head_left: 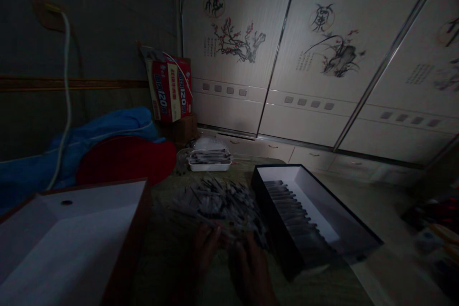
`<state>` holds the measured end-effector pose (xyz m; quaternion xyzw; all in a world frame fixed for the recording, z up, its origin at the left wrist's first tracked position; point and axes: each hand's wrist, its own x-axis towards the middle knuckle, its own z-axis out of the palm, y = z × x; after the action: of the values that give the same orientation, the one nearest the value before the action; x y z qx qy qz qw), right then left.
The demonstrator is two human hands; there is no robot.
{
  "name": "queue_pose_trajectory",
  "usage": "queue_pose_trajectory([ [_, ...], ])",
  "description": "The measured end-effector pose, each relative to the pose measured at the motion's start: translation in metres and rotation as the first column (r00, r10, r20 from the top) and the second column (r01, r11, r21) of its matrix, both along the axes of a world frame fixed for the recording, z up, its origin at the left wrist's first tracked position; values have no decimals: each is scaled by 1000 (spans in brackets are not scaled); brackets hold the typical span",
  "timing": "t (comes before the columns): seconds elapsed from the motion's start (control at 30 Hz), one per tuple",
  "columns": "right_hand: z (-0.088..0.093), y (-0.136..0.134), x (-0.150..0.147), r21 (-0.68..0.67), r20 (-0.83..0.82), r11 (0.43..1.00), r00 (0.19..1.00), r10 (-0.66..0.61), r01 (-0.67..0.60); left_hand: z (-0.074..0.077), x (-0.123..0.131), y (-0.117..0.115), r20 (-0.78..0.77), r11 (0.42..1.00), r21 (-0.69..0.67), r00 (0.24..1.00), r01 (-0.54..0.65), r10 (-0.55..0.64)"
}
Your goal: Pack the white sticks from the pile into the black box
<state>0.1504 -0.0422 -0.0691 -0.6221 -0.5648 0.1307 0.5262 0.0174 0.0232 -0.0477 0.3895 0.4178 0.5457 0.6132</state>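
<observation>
In the dim light, my left hand (206, 245) is at the near edge of a loose pile of slim, pen-like sticks (222, 201), some dark and some clear. Its fingers are pressed together, and what they pinch is too dark to name. Close beside it on the right, my right hand (249, 263) has its fingers curled in, their tips shadowed and blurred. To the right, a black-rimmed box (324, 196) with a white inside holds a row of similar sticks (290, 210) along its left side. More sticks lie in a white tray (210, 167) behind the pile.
A large brown-rimmed box with a pale inside (82, 220) stands at the left. Beyond it are a red rounded thing (125, 160) and blue cloth (107, 126). A white cable (67, 81) hangs from the wall. A red carton (170, 88) stands before sliding doors (229, 105).
</observation>
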Motion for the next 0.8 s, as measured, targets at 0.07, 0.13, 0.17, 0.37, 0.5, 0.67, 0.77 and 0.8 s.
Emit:
queue_pose_trajectory([
  [0.07, 3, 0, -1, 25, -5, 999, 999, 37, -37, 3, 0, -1, 8, 1000, 16, 1000, 27, -27],
  [0.13, 4, 1, -3, 31, -22, 999, 999, 34, -33, 4, 0, -2, 24, 998, 24, 998, 50, -51],
  [0.17, 5, 1, -3, 24, -33, 1000, 999, 13, -12, 4, 0, -2, 31, 999, 20, 998, 51, -51],
  [0.37, 8, -1, -2, -31, -48, 997, 997, 63, -65, 0, 0, 1, 31, 1000, -10, 999, 19, -18],
  [0.5, -2, -3, 1, 49, -26, 999, 1000, 11, -10, -2, 0, 0, 23, 997, -16, 997, 72, -71],
  [0.67, -7, -1, -1, -3, -21, 999, 999, -47, 47, 0, -1, 0, -7, 1000, -7, 1000, 25, -25],
  [0.77, -6, 0, 1, -13, -10, 1000, 1000, -8, 8, 1, -1, 1, 3, 1000, -8, 1000, 29, -29],
  [0.8, -6, 0, 3, -2, -6, 1000, 1000, 4, -4, 0, 0, 1, 0, 999, -16, 999, 32, -32],
])
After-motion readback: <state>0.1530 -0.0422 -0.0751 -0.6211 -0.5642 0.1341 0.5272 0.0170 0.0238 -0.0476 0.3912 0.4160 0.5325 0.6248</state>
